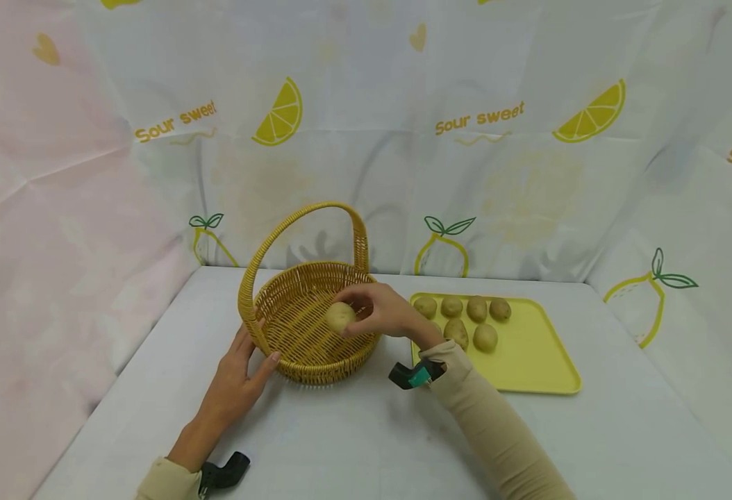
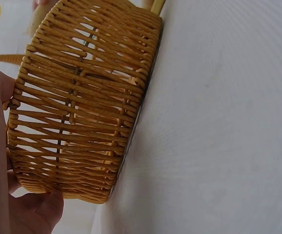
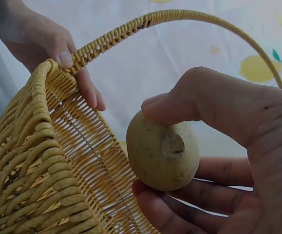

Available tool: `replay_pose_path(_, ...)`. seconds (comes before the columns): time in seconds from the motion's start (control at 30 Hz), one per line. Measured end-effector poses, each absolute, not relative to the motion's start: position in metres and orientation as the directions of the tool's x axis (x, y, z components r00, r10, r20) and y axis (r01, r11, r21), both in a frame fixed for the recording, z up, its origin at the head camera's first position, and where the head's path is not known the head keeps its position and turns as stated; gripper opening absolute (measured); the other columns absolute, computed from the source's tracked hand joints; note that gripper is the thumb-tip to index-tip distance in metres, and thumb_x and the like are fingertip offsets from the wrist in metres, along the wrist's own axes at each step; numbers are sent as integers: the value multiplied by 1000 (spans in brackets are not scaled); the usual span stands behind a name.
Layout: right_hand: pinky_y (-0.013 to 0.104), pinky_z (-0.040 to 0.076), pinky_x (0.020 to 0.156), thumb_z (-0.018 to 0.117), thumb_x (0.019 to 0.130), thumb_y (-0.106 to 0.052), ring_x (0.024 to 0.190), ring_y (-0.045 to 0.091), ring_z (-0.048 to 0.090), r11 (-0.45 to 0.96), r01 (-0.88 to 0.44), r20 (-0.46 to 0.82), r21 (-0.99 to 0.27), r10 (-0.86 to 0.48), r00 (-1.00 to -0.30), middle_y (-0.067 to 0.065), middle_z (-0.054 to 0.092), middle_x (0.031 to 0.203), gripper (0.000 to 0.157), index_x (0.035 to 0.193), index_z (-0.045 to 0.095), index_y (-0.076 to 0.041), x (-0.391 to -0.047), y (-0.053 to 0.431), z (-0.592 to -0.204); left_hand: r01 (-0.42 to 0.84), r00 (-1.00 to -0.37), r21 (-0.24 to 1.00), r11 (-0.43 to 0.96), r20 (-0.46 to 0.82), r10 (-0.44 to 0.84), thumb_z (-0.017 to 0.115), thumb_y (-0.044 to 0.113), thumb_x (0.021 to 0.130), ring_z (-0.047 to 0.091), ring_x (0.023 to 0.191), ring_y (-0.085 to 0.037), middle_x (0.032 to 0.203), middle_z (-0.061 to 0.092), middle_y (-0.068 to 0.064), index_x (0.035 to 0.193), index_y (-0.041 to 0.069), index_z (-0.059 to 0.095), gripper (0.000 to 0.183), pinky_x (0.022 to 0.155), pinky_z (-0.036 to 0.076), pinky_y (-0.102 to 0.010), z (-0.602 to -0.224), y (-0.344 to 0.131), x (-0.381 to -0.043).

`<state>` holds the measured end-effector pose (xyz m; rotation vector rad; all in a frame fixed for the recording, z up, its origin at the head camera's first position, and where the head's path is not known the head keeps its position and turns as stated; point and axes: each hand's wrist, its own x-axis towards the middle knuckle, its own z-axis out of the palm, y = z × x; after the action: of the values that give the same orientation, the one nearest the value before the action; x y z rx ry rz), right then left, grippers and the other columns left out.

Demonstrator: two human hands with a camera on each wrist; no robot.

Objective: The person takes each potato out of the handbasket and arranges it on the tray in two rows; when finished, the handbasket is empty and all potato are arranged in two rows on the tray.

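Observation:
A round wicker basket point(image 1: 316, 371) with a tall arched handle point(image 1: 306, 210) stands left of centre on the table. My left hand point(image 1: 236, 378) grips its left rim near the foot of the handle, thumb on the near side; the left wrist view shows fingers at the woven wall point(image 2: 82, 112). With thumb and fingers, my right hand point(image 1: 383, 310) holds a pale potato point(image 3: 162, 151) over the basket's right inner side. In the right wrist view, a rough brown spot shows on the potato's skin. The woven floor of the basket shows bare.
Right of the basket lies a yellow tray point(image 1: 535, 361), with several potatoes point(image 1: 455, 332) grouped on its left part. My right forearm point(image 1: 497, 423) passes over the tray's near left corner. A lemon-print cloth point(image 1: 366, 160) hangs behind the white table point(image 1: 341, 444).

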<state>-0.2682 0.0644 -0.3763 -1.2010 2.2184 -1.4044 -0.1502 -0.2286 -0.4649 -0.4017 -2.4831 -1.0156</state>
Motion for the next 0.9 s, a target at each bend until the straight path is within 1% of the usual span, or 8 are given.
replay_pose_path(0.17, 35, 58, 86, 86, 80, -10, 101, 19, 67, 191, -511, 224, -838, -733, -642, 5, 68, 113, 52, 128, 69, -1, -266, 70, -377, 430, -857, 584, 688, 505, 106, 68, 21, 103, 28, 151, -36, 171, 19, -14, 163, 4, 31, 73, 117, 31, -53, -466, -229, -150)
replay_pose_path(0.23, 35, 58, 86, 86, 80, -10, 100, 19, 66, 191, -515, 229, -836, -731, -643, 4, 68, 112, 51, 128, 69, -1, -266, 72, -377, 429, -856, 582, 690, 505, 106, 67, 21, 103, 27, 152, -36, 171, 19, -14, 164, 5, 31, 73, 118, 30, -51, -466, -229, -150)
replay_pose_path(0.33, 35, 58, 86, 86, 81, -9, 100, 19, 66, 195, -516, 229, -834, -728, -647, 4, 68, 112, 50, 127, 69, 0, -264, 75, -377, 429, -858, 581, 692, 503, 109, 67, 21, 103, 25, 152, -36, 171, 19, -14, 164, 5, 30, 73, 118, 29, -53, -466, -230, -150)
replay_pose_path(0.47, 39, 58, 85, 86, 81, -9, 100, 22, 66, 199, -510, 230, -837, -718, -657, 6, 68, 112, 51, 128, 68, 1, -261, 80, -376, 426, -860, 581, 693, 498, 111, 67, 22, 103, 25, 153, -35, 171, 18, -14, 164, 6, 29, 74, 116, 30, -58, -466, -230, -150)
replay_pose_path(0.7, 40, 57, 84, 87, 81, -11, 98, 22, 66, 208, -499, 237, -841, -687, -686, 4, 69, 111, 50, 127, 70, -4, -256, 90, -377, 423, -863, 583, 694, 492, 112, 66, 22, 104, 24, 153, -35, 172, 17, -13, 165, 8, 27, 74, 116, 30, -59, -466, -230, -150)
replay_pose_path(0.9, 49, 56, 88, 85, 80, -6, 103, 23, 65, 201, -498, 261, -844, -657, -708, 6, 69, 114, 52, 129, 68, 0, -253, 100, -376, 418, -866, 584, 696, 486, 112, 66, 23, 104, 23, 153, -36, 172, 16, -13, 165, 8, 27, 73, 114, 31, -63, -466, -230, -150)
